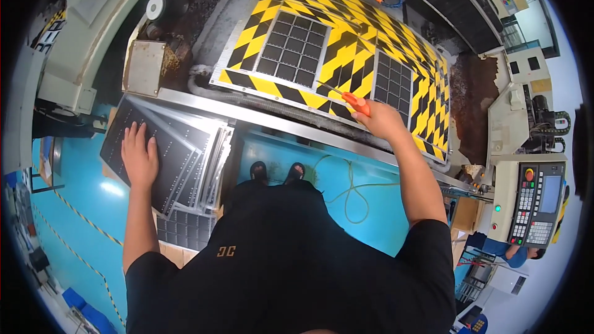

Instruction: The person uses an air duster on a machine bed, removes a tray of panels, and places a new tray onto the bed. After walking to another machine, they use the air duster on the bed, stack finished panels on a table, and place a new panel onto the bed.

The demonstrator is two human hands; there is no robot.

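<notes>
My right hand [385, 121] is closed around the orange handle of a screwdriver [355, 102]. Its thin shaft points left, with the tip by the lower right corner of a dark gridded panel [293, 49]. That panel lies on a yellow-and-black striped machine bed [342, 55]. A second gridded panel [391, 80] sits farther right, partly behind my right hand. Fingers spread, my left hand [140, 153] rests flat on a stack of dark sheets [175, 154] at the left. Silvery edges fan out on the stack's right side.
A metal rail [278, 121] runs along the machine's front. Below the stack lies another gridded panel [184, 229]. At the right stands a control panel [537, 204] with keys and a screen. A looped hose or cable [352, 201] lies on the blue floor. Another person [507, 252] is at the far right.
</notes>
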